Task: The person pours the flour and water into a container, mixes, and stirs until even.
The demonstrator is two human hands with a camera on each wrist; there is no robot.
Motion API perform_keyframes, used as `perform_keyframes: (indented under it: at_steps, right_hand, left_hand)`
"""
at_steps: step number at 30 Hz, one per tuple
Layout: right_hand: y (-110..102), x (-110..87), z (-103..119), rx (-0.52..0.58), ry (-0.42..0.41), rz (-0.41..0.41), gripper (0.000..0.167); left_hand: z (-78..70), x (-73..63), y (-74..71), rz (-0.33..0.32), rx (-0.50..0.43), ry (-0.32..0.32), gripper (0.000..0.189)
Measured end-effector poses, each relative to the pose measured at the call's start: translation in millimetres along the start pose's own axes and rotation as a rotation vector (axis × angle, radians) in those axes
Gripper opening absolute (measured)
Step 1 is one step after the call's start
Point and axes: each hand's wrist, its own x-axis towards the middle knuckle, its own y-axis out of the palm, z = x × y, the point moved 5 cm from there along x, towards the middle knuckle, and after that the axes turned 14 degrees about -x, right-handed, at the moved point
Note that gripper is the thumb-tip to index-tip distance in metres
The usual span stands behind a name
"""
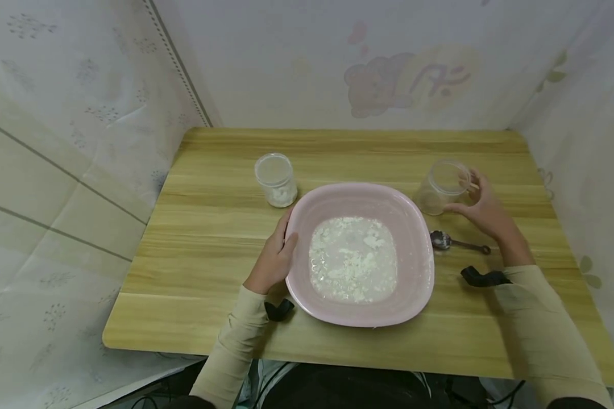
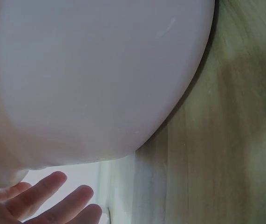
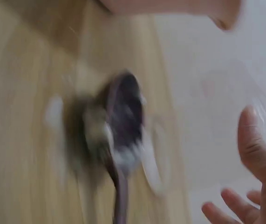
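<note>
A pink plastic basin (image 1: 360, 315) sits on the table with cloudy liquid and white clumps (image 1: 353, 255) inside. My left hand (image 1: 276, 255) holds its left rim, thumb over the edge and fingers (image 2: 60, 203) along the outside. To the right of the basin, my right hand (image 1: 483, 207) curves around a clear plastic jar (image 1: 435, 193), the thumb (image 3: 254, 144) on the near side and the other fingers on the far side. A dark spoon (image 1: 442, 240) with white residue in its bowl lies on the table just below that jar; it appears blurred in the right wrist view.
Behind the basin to the left stands a second clear jar (image 1: 276, 179) holding white material. The wooden table (image 1: 194, 272) has covered walls along its back and both sides. A black strap end (image 1: 483, 277) sticks out at the right wrist.
</note>
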Motion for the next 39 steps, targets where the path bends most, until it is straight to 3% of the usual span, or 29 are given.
perform_keyframes:
  at_steps: [3,6,9,12,19,33,37,39]
  right_hand:
    - [-13,-21.7,-13,-0.074,0.011,-0.047,0.075]
    - [-21,-46.5,-27,-0.233,0.000,-0.054,0.051]
    - [-18,-67.9,-39,-0.324,-0.050,-0.007,0.037]
    - [-9,-83.7,-48,-0.338,-0.078,0.020,0.029]
    - [5,-99.1,-63,-0.320,-0.048,0.001,0.023]
    - [5,-96.3,-63,-0.332,-0.062,0.021,0.019]
    - [0,-99.9,-67,-0.261,0.038,0.039,0.028]
    - [-4,-102.0,-69,-0.133,0.113,0.023,0.028]
  left_hand:
    - [-0.6,-0.8,-0.3,0.005,-0.008,-0.002,0.059]
    - [0.0,-3.0,-1.1,0.009,-0.015,-0.008,0.059]
    - [1.9,-7.0,-2.9,0.001,-0.017,-0.019,0.059]
    - [3.6,-11.5,-4.6,-0.009,-0.019,-0.023,0.059]
    - [5.3,-14.3,-3.2,0.003,-0.038,-0.016,0.058]
    - [4.8,-10.7,0.1,0.003,-0.052,-0.024,0.059]
    - [3.2,-7.6,-0.1,0.003,-0.036,-0.016,0.059]
    - [2.7,-5.8,-0.6,0.003,-0.031,-0.016,0.060]
